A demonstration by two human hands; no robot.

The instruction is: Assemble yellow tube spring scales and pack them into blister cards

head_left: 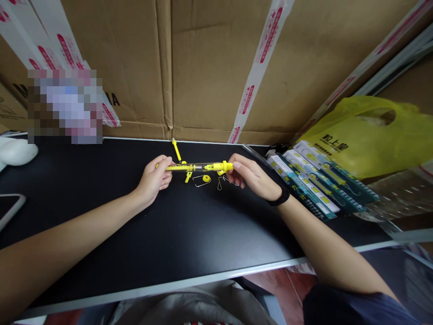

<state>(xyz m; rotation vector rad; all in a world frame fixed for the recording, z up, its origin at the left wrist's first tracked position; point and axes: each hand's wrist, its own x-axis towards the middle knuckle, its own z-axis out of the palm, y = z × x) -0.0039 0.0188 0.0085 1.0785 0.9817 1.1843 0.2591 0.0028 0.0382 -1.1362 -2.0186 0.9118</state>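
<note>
A spring scale with a clear tube and yellow inner parts (pixel 199 167) is held level just above the black table. My left hand (pixel 153 180) pinches its left end, where a thin yellow rod runs into the tube. Closed on the yellow cap at the right end is my right hand (pixel 252 177), a black band at its wrist. Below the tube lie a small yellow fitting (pixel 188 177), a yellow ring (pixel 206 178), a bent wire piece (pixel 201 185) and a triangular wire hook (pixel 219 184). Behind it rests a yellow rod with a silvery end (pixel 176 149).
Tall cardboard boxes (pixel 209 72) stand along the table's back edge. On the right are several printed boxes (pixel 311 189), a yellow plastic bag (pixel 365 135) and a clear tube (pixel 255 154). A white object (pixel 20 151) and a phone-like device (pixel 11 205) sit at the left.
</note>
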